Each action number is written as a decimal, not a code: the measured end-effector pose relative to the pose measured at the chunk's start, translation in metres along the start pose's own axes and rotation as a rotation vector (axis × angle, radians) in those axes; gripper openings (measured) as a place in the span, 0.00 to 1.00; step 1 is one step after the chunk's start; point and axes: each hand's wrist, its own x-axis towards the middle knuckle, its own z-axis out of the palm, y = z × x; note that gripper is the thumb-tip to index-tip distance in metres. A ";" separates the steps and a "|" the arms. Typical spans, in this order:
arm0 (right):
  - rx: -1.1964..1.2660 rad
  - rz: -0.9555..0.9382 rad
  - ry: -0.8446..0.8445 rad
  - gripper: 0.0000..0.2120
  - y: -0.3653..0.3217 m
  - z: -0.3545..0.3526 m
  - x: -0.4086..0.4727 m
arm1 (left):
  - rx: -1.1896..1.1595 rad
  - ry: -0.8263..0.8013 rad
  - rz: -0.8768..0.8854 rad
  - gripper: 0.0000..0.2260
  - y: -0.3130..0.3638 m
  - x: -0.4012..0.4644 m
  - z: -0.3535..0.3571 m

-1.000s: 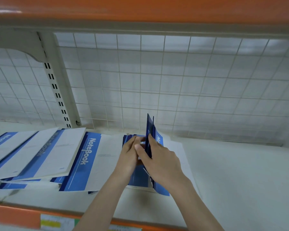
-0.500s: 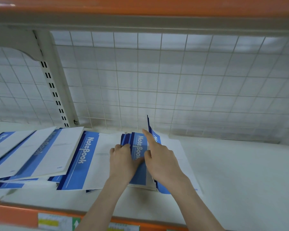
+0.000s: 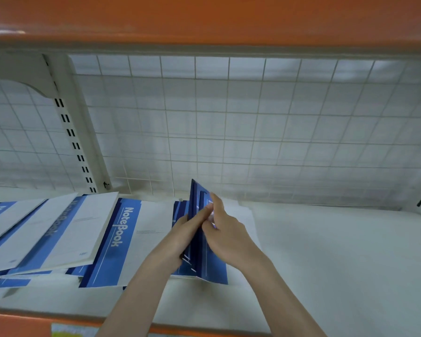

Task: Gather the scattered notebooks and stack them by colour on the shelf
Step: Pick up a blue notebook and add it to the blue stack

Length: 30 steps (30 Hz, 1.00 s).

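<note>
- My left hand (image 3: 184, 235) and right hand (image 3: 225, 235) together pinch a few blue notebooks (image 3: 199, 229), tilted up on edge.
- They stand on the white shelf (image 3: 338, 251), atop flat ones.
- More notebooks (image 3: 66, 229) lie fanned, overlapping, to the left.
- A wire grid (image 3: 253, 130) backs the shelf.

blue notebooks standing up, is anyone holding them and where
Both hands hold the upright blue notebooks: left hand and right hand press its opposite faces, near the middle.

Two bare forearms, no sleeves in view, left hand (image 3: 185, 235), right hand (image 3: 229, 235), slender fingers (image 3: 215, 203)
</note>
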 end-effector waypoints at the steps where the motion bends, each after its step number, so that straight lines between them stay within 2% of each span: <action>1: 0.035 0.012 -0.019 0.30 0.005 -0.002 0.001 | 0.028 0.008 0.028 0.32 -0.002 0.001 -0.002; 3: 0.147 0.056 0.005 0.29 0.016 -0.007 0.003 | 0.108 0.017 0.094 0.16 -0.005 0.002 -0.003; 5: 0.231 0.101 0.076 0.26 0.025 -0.014 0.003 | 0.094 0.065 0.143 0.15 -0.007 0.001 -0.005; 7: 0.151 0.100 0.203 0.22 0.029 -0.019 0.004 | 0.045 0.104 0.218 0.14 -0.004 -0.002 -0.010; 9: 0.036 0.087 0.340 0.25 0.032 -0.022 0.007 | 0.017 0.128 0.319 0.15 0.002 -0.006 -0.018; 11: 0.096 0.106 0.406 0.31 0.032 -0.022 0.011 | -0.021 0.144 0.440 0.15 0.007 -0.011 -0.025; 12: 0.193 0.126 0.412 0.30 0.029 -0.021 0.014 | -0.040 0.151 0.490 0.14 0.009 -0.014 -0.027; 14: 0.506 0.104 0.392 0.13 0.020 -0.020 0.017 | -0.074 0.195 0.568 0.13 0.013 -0.018 -0.030; 15: 0.650 0.068 0.384 0.09 0.017 -0.018 0.018 | -0.061 0.218 0.613 0.13 0.012 -0.019 -0.032; 18: 0.836 -0.099 0.379 0.05 0.013 -0.009 0.020 | 0.100 0.240 0.709 0.11 0.018 -0.025 -0.034; 22: 0.893 -0.233 0.419 0.07 0.010 -0.004 0.018 | 0.216 0.279 0.775 0.19 0.033 -0.033 -0.037; 25: 0.880 -0.296 0.414 0.11 0.005 -0.010 0.017 | 0.047 0.411 0.841 0.12 0.043 -0.037 -0.034; 27: 0.826 -0.287 0.381 0.14 0.001 -0.012 0.017 | -0.037 0.441 0.813 0.09 0.044 -0.037 -0.028; 30: 0.764 -0.254 0.306 0.08 -0.001 -0.008 0.016 | 0.024 0.428 0.778 0.09 0.035 -0.035 -0.019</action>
